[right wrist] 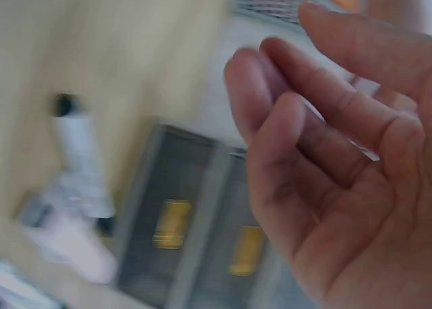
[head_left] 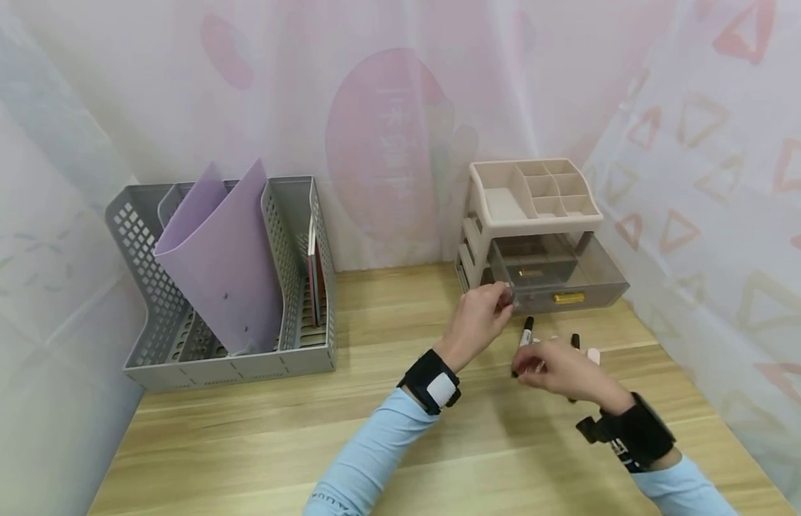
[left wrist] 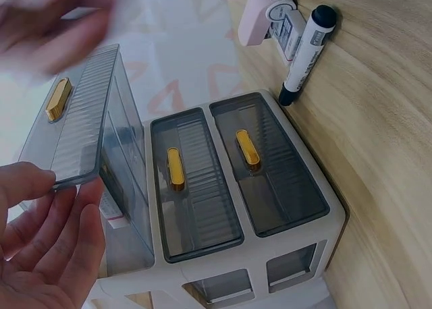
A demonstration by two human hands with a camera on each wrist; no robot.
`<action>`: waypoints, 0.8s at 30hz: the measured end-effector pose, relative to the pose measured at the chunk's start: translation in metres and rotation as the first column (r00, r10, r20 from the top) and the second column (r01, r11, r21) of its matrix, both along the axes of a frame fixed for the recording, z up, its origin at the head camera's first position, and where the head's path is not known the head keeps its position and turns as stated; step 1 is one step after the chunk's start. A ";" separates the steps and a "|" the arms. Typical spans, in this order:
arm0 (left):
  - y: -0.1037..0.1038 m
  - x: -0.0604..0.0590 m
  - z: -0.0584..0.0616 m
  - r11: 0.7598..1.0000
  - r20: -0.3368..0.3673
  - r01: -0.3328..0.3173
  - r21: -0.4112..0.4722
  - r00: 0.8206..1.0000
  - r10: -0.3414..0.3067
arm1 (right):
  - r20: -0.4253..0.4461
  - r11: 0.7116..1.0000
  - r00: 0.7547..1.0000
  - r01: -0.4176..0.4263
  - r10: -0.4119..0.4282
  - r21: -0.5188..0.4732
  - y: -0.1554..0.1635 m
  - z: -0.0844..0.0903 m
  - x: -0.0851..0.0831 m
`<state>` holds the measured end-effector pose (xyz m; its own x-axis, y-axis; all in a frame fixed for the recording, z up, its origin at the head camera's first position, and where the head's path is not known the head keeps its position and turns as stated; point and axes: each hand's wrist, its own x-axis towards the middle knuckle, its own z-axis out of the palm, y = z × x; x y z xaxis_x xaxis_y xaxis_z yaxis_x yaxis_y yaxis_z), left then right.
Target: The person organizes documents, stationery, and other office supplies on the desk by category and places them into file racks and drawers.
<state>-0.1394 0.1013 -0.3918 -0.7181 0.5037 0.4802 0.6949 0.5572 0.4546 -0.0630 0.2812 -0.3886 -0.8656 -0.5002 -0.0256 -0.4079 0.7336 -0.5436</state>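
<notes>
With thumb and fingers, my left hand [head_left: 476, 319] pinches the near left corner of a clear grey drawer [head_left: 538, 299], as the left wrist view shows. The drawer is pulled out of a cream desktop organizer [head_left: 493, 231] and has a gold handle [head_left: 569, 297]. A small white item [left wrist: 112, 212] shows inside it. My right hand [head_left: 561, 365] hovers over the tabletop with loosely bent fingers; nothing shows in its grasp in the right wrist view. Beneath and beside it lie a white marker with black ends [head_left: 527, 333], another black-tipped pen [head_left: 575, 341] and a pale pink item [left wrist: 255, 17].
A grey perforated file rack [head_left: 229, 369] stands at the left, holding a lilac folder [head_left: 226, 279] and thin booklets [head_left: 315, 276]. Two lower shut drawers [left wrist: 196, 184] sit in the organizer. Patterned curtains [head_left: 400, 143] hang behind and at both sides of the wooden table [head_left: 258, 437].
</notes>
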 end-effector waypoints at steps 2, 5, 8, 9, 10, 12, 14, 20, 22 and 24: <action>-0.001 0.000 0.001 1.000 -0.008 0.004 -0.010 1.000 -0.004 | -0.021 1.000 1.000 0.006 -0.006 0.021 0.004 -0.019 -0.002; -0.002 0.000 0.001 1.000 -0.016 0.013 -0.017 1.000 -0.013 | -0.111 0.992 0.990 0.099 -0.090 0.080 0.013 -0.040 -0.010; -0.002 0.000 0.001 1.000 -0.015 0.016 -0.018 1.000 -0.017 | -0.170 0.973 0.971 0.193 -0.171 0.125 0.024 -0.052 -0.020; -0.003 0.000 0.001 1.000 -0.011 0.016 -0.017 1.000 -0.016 | -0.178 0.967 0.965 0.217 -0.192 0.132 0.027 -0.055 -0.024; -0.002 0.001 0.001 1.000 -0.010 0.014 -0.016 1.000 -0.015 | -0.191 0.961 0.959 0.237 -0.208 0.143 0.031 -0.058 -0.027; -0.002 0.001 0.002 1.000 -0.006 0.011 -0.016 1.000 -0.011 | -0.204 0.949 0.951 0.269 -0.233 0.167 0.037 -0.063 -0.034; -0.003 0.001 0.002 1.000 -0.001 0.009 -0.019 1.000 -0.009 | -0.203 0.933 0.943 0.303 -0.265 0.192 0.040 -0.067 -0.038; -0.003 0.001 0.001 1.000 0.013 0.015 -0.025 1.000 -0.015 | -0.039 0.872 0.932 0.352 -0.361 0.341 0.040 -0.076 -0.050; -0.002 0.001 0.000 1.000 0.014 0.020 -0.022 1.000 -0.019 | -0.002 0.860 0.927 0.348 -0.374 0.373 0.040 -0.078 -0.053; -0.003 0.000 0.001 1.000 0.011 0.024 -0.013 1.000 -0.024 | 0.008 0.860 0.925 0.349 -0.379 0.373 0.039 -0.079 -0.056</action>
<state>-0.1393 0.0984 -0.3908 -0.7109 0.5271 0.4655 0.7031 0.5467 0.4547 -0.1191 0.3205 -0.4674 -0.9717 -0.0927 -0.2173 -0.0403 0.9714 -0.2341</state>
